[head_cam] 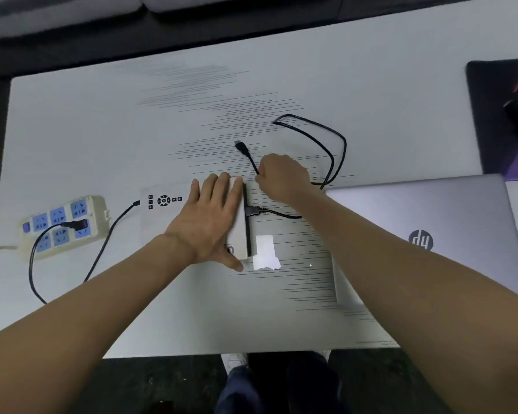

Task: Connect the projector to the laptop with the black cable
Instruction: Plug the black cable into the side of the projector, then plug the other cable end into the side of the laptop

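Note:
A white projector point(162, 216) with black buttons on top lies at the table's middle. My left hand point(213, 219) rests flat on its right part, fingers spread. One plug of the black cable point(335, 138) sits in the projector's right side point(253, 211). The cable loops behind my right hand point(281, 177), which is shut on it near the free plug point(241, 146); that plug points away from me, above the table. A closed silver laptop point(449, 222) lies to the right, its lid logo facing up.
A white power strip point(60, 227) with blue sockets lies at the left, and a black power lead point(102, 243) runs from it to the projector's left end. A dark mouse pad point(503, 121) lies at the far right. A patch of bright light point(265, 253) falls beside the projector.

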Motion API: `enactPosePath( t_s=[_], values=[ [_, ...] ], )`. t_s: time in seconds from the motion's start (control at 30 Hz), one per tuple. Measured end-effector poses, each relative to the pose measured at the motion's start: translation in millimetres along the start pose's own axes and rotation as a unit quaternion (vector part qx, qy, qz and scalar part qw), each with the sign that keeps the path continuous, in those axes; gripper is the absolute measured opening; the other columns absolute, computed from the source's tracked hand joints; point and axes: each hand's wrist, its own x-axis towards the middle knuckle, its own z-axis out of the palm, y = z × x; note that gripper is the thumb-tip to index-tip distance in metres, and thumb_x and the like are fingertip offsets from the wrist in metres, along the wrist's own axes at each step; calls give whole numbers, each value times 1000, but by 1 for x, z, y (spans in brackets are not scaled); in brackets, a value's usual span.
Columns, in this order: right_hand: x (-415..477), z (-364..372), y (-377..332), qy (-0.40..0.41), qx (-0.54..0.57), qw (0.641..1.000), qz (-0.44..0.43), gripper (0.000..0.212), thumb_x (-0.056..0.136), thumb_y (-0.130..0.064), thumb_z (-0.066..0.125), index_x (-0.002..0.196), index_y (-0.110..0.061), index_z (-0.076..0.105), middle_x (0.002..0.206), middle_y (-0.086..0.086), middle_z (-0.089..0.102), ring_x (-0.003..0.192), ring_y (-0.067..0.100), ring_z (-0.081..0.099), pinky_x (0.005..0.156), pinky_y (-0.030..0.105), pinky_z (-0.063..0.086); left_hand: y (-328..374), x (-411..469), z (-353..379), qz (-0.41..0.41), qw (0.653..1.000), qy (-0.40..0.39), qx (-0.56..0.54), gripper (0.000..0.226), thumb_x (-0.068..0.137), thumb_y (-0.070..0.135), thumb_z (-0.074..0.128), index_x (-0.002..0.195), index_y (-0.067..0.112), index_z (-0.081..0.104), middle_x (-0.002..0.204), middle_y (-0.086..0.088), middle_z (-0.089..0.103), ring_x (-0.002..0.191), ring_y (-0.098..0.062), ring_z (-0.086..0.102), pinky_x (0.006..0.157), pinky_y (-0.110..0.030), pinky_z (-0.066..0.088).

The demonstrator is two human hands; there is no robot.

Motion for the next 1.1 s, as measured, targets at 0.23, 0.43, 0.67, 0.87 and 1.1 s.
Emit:
enactPosePath(
  t_s=[0.23,0.43,0.67,0.87,1.1],
  values=[
    [5,-73,-20,20,472,881,-37,14,98,-5,58,85,-8,54,75,7,63,65,16,61,61,22,52,16,6,-14,-58,991,47,-112,115,77,91,40,161,16,20,158,-13,31,150,-36,24,126,-61,12],
    [6,-154,-23,32,581,810,-76,5,101,-22,60,96,-20,59,85,-6,71,80,8,67,78,24,48,48,29,-35,12,991,23,-132,62,102,62,43,153,26,45,158,0,45,154,-26,26,128,-56,-6],
    [4,-221,15,42,641,757,-119,23,105,-13,42,112,-21,62,83,-10,68,74,4,62,78,23,43,69,56,-42,12,976,-40,-216,43,104,54,49,137,29,60,128,4,71,125,-22,61,122,-42,26],
    [-2,-257,62,128,446,880,-102,26,102,-10,43,111,-16,66,81,-8,69,67,2,58,61,14,39,82,65,-37,-20,976,-37,-216,28,106,41,49,108,22,70,111,3,71,107,-25,66,85,-37,55],
    [-26,-248,95,67,144,984,-82,27,99,-27,53,97,-14,77,78,3,63,44,0,41,48,13,34,91,77,-40,-106,968,-5,-228,26,107,30,44,113,20,68,105,-6,73,100,-31,69,72,-32,46]
  ],
)
